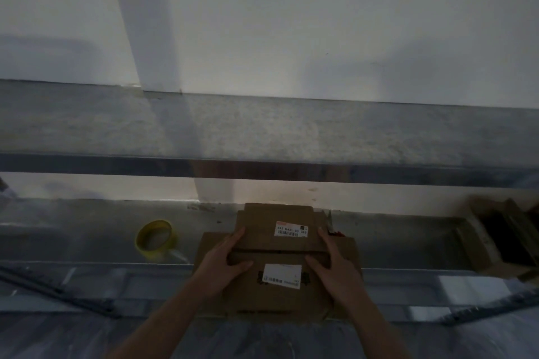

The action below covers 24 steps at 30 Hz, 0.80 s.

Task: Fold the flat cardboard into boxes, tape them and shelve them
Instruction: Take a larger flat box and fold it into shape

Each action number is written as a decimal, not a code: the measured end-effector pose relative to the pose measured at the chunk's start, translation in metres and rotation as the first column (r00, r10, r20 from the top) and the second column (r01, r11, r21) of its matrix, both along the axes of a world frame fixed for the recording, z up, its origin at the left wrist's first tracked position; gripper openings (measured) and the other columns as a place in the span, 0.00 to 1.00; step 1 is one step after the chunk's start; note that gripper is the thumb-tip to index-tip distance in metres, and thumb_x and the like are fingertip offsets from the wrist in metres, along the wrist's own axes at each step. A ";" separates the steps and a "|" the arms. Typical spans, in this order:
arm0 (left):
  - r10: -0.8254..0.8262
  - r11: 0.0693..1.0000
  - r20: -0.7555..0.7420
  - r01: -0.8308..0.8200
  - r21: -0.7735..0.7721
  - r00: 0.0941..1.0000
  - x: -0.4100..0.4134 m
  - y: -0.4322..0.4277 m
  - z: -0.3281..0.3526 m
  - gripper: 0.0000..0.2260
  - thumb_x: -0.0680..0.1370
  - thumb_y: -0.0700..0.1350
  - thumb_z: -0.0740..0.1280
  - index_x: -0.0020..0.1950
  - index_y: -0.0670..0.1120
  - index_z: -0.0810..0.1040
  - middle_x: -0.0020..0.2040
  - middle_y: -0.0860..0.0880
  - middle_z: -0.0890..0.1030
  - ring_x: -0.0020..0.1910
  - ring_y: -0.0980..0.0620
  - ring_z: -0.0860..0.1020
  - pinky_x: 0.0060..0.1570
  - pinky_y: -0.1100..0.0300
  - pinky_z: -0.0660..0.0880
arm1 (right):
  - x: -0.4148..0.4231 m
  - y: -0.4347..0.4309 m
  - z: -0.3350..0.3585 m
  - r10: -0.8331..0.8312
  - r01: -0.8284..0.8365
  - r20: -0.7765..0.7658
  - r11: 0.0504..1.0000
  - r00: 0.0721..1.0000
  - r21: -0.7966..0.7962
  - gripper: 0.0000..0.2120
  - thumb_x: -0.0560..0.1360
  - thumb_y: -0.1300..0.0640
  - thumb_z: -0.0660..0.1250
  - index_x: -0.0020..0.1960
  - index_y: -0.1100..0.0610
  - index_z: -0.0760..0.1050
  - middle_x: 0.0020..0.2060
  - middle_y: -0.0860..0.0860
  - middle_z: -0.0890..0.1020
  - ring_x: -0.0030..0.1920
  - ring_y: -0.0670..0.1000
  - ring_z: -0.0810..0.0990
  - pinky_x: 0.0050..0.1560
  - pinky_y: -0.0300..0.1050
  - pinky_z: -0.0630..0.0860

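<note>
Cardboard sits at the middle of the grey counter (87, 230), close to its front edge: a partly folded brown cardboard box (274, 242) with a white barcode label (291, 229) on its top panel. We grasp it from both sides. Our left hand (226, 259) curls round its left end, fingers up along the side and thumb on the front panel; our right hand (332, 261) clasps the right end the same way. A second white label (281, 276) shows on the panel between our thumbs. More flat brown cardboard (348, 251) lies under the box. A yellow roll of tape (156, 239) stands left of it, apart. An open brown carton (495, 239) rests near the counter's right edge. A grey shelf (262, 131) runs above, against the white wall (291, 23). The light is dim.
</note>
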State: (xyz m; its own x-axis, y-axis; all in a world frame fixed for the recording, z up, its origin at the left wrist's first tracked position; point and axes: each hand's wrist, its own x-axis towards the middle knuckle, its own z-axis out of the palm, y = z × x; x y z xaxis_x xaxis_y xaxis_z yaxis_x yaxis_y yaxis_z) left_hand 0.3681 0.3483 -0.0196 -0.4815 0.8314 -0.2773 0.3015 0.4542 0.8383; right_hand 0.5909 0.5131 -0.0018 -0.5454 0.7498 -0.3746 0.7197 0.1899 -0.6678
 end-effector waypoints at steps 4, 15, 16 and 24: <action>0.018 0.999 0.001 -0.018 -0.034 1.000 -0.003 0.003 -0.002 0.35 0.73 0.53 0.73 0.75 0.64 0.58 0.76 0.52 0.61 0.71 0.50 0.66 0.71 0.51 0.65 | -0.004 0.002 0.001 0.007 -0.009 0.051 0.999 0.999 0.045 0.33 0.78 0.35 0.58 0.75 0.31 0.42 0.67 0.49 0.76 0.58 0.50 0.80 0.58 0.46 0.75; 0.036 0.994 -0.033 -0.033 0.101 0.999 -0.001 0.001 0.026 0.35 0.74 0.51 0.72 0.74 0.67 0.58 0.75 0.55 0.62 0.69 0.54 0.67 0.70 0.52 0.67 | 0.000 -0.001 0.012 -0.022 0.039 -0.126 0.990 0.992 0.133 0.33 0.76 0.37 0.62 0.71 0.24 0.43 0.74 0.48 0.66 0.68 0.54 0.71 0.66 0.57 0.71; 0.044 0.990 -0.042 -0.038 0.135 0.998 -0.003 0.003 0.031 0.35 0.74 0.50 0.72 0.74 0.68 0.58 0.75 0.57 0.61 0.70 0.54 0.66 0.70 0.52 0.66 | -0.001 0.000 0.016 -0.018 0.044 -0.175 0.989 0.984 0.142 0.33 0.76 0.37 0.62 0.70 0.23 0.43 0.74 0.48 0.65 0.69 0.53 0.71 0.67 0.58 0.72; 0.056 0.982 -0.060 -0.044 0.186 0.997 -0.021 0.021 0.048 0.35 0.75 0.47 0.71 0.75 0.64 0.57 0.77 0.52 0.59 0.72 0.50 0.65 0.71 0.47 0.65 | -0.029 0.021 0.029 0.018 0.014 -0.220 0.990 0.975 0.143 0.33 0.78 0.40 0.62 0.75 0.30 0.46 0.74 0.50 0.67 0.65 0.54 0.75 0.64 0.57 0.74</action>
State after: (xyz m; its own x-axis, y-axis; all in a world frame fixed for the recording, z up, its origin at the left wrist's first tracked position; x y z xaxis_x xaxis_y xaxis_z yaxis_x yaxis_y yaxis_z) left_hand 0.3472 0.3692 0.0286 -0.5353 0.8400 -0.0890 0.3383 0.3097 0.8886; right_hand 0.5622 0.5343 0.0274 -0.6044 0.7854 -0.1338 0.5570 0.2965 -0.7758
